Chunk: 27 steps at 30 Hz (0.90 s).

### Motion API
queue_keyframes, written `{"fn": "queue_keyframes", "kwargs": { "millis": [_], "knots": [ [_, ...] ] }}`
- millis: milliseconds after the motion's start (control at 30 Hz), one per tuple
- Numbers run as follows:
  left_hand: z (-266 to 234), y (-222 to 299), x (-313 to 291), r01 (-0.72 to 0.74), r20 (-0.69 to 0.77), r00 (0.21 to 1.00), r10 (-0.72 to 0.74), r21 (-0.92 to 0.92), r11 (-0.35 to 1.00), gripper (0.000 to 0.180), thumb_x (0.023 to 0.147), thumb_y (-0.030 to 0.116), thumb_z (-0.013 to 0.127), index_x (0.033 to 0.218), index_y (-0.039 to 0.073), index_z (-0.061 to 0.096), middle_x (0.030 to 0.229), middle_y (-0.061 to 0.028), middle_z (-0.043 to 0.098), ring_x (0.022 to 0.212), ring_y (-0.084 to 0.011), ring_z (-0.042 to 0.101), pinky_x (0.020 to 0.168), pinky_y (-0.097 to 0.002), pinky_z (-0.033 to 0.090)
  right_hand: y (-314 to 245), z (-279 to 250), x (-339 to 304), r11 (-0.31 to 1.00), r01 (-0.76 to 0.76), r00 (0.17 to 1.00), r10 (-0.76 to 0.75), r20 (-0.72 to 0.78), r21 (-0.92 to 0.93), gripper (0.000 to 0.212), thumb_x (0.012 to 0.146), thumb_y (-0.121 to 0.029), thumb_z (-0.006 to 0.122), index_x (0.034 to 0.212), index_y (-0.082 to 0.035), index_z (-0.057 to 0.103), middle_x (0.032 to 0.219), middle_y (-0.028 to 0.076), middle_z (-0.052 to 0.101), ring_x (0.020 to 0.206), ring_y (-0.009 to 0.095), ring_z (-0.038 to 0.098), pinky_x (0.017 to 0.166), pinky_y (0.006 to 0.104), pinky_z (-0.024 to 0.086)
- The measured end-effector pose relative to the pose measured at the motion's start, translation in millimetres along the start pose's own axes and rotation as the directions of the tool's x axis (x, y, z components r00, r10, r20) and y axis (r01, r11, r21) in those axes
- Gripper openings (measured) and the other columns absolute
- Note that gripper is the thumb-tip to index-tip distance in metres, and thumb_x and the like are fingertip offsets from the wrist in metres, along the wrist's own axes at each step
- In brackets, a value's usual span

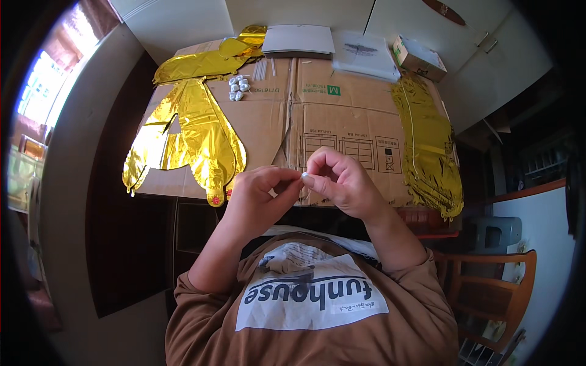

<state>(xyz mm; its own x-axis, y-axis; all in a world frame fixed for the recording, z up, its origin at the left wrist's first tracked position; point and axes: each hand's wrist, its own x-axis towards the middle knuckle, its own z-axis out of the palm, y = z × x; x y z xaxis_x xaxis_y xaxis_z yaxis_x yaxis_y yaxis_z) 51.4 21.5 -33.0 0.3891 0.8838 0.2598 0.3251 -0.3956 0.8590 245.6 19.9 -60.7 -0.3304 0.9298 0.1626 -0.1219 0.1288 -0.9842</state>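
Observation:
Both hands meet in front of my chest, above the near edge of the cardboard. My left hand (267,190) is closed, its thumb and forefinger pinched at a small white piece (304,175). From the other side my right hand (339,183) pinches the same piece between thumb and curled fingers. Most of it is hidden by the fingertips, so its kind does not show. To the left lies a flat gold foil letter balloon (210,134) shaped like an A. Several small white bundles (238,88) are heaped beyond it.
Flattened cardboard (348,110) covers the table. More gold foil balloons (198,66) lie at the far left, and a stack of them (427,146) on the right. Clear straws (264,68), a white box (298,39), a clear plastic sleeve (366,56) and a small carton (420,58) line the back.

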Motion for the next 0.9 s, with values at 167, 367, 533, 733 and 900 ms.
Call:
{"fn": "queue_keyframes", "kwargs": {
  "millis": [167, 367, 533, 733, 900],
  "knots": [
    [4, -4, 3, 0.246, 0.016, 0.962, -0.274, -0.494, 0.834, 0.012, 0.088, 0.005, 0.063, 0.092, -0.006, 0.065, 0.077, -0.0077, 0.068, 0.064, -0.0095, 0.062, 0.06, -0.0213, 0.051, -7, 23, 2, 0.924, -0.111, 0.983, 0.157, -0.098, 0.366, 0.018, 0.092, -0.019, 0.062, 0.099, -0.002, 0.059, 0.076, -0.001, 0.057, 0.068, 0.006, 0.054, 0.063, 0.021, 0.045],
    [4, -17, 8, 0.203, -0.125, 0.944, -0.304, -0.505, 0.839, 0.013, 0.089, 0.005, 0.062, 0.094, -0.006, 0.065, 0.076, -0.0072, 0.068, 0.065, -0.0103, 0.063, 0.06, -0.0208, 0.051, -4, 23, -16, 0.5, 0.263, 0.934, -0.345, 0.089, -0.825, 0.007, 0.087, -0.01, 0.06, 0.084, -0.003, 0.059, 0.065, 0.006, 0.06, 0.063, 0.02, 0.062, 0.06, 0.0322, 0.047],
    [8, -16, 8, 0.118, -0.132, 0.984, -0.117, 0.002, 0.993, 0.014, 0.083, 0.01, 0.068, 0.088, -0.003, 0.067, 0.071, -0.008, 0.066, 0.061, -0.0082, 0.061, 0.057, -0.0238, 0.049, -55, 23, -9, 0.017, 0.427, 0.887, -0.201, 0.416, -0.904, 0.013, 0.081, -0.015, 0.063, 0.073, -0.007, 0.055, 0.069, 0.009, 0.055, 0.064, 0.023, 0.06, 0.063, 0.0355, 0.045],
    [6, -9, 2, 0.035, 0.072, 0.997, -0.026, -0.131, 0.991, 0.011, 0.082, 0.006, 0.068, 0.088, -0.002, 0.068, 0.071, -0.0061, 0.066, 0.062, -0.0079, 0.061, 0.057, -0.024, 0.048, -55, -20, 44, 0.686, 0.383, 0.878, -0.062, 0.474, -0.619, 0.014, 0.084, -0.017, 0.065, 0.08, -0.004, 0.059, 0.067, 0.006, 0.052, 0.062, 0.017, 0.053, 0.057, 0.0309, 0.042],
    [11, -12, -3, 0.101, 0.031, 0.994, -0.102, -0.561, 0.821, 0.011, 0.088, 0.004, 0.063, 0.095, -0.003, 0.066, 0.078, -0.0041, 0.067, 0.069, -0.0071, 0.062, 0.062, -0.0205, 0.05, -17, -29, 48, 0.979, -0.189, 0.888, 0.206, 0.412, -0.082, 0.023, 0.092, -0.025, 0.059, 0.082, -0.005, 0.061, 0.067, -0.005, 0.051, 0.062, 0.004, 0.043, 0.056, 0.0222, 0.035]
  ]
}}
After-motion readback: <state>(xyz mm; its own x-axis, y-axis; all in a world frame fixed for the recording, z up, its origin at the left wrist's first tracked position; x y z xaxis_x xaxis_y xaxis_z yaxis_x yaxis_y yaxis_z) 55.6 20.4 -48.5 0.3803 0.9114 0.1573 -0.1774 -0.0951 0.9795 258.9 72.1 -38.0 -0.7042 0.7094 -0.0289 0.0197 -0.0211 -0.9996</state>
